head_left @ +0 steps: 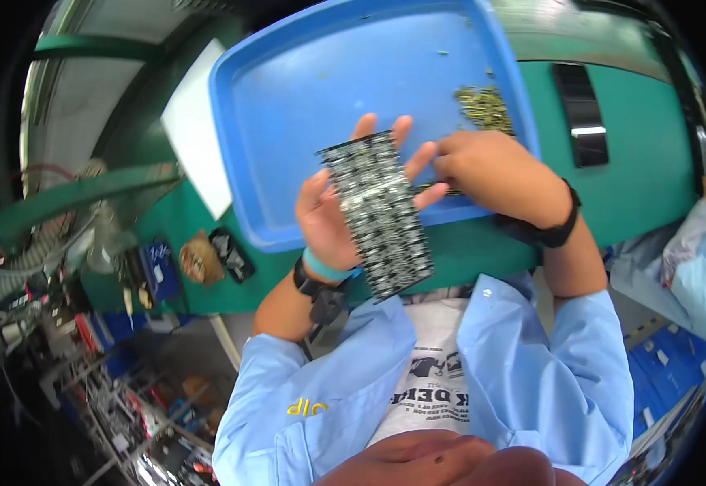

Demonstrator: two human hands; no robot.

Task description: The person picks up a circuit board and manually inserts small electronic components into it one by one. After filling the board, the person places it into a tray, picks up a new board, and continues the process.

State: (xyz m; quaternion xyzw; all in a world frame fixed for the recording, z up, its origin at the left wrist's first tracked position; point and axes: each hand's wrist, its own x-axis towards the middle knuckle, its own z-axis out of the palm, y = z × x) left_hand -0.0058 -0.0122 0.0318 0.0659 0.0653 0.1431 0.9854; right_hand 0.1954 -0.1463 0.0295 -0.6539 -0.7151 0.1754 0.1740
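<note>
A long, dark circuit board panel point(379, 215), closely covered with small shiny parts, lies tilted across my left hand point(327, 231). The thumb and spread fingertips show round its edges, while the palm is partly hidden beneath it. Over the right side of the blue tray point(231, 162), my right hand point(495, 174) has its fingers bent and pinched together; what they hold, if anything, is hidden. Just beyond that hand sits a pile of small yellowish-green metallic parts point(483, 107) in the tray, and more of them show under the fingers.
A black phone-like slab point(580, 115) lies on the green table point(633, 162) right of the tray. White sheet material point(199, 130) sticks out at the tray's left. Farther left are a brown crumpled item point(201, 257), a black packet point(231, 255) and a blue item point(159, 271). Another person's sleeve point(689, 243) shows far right.
</note>
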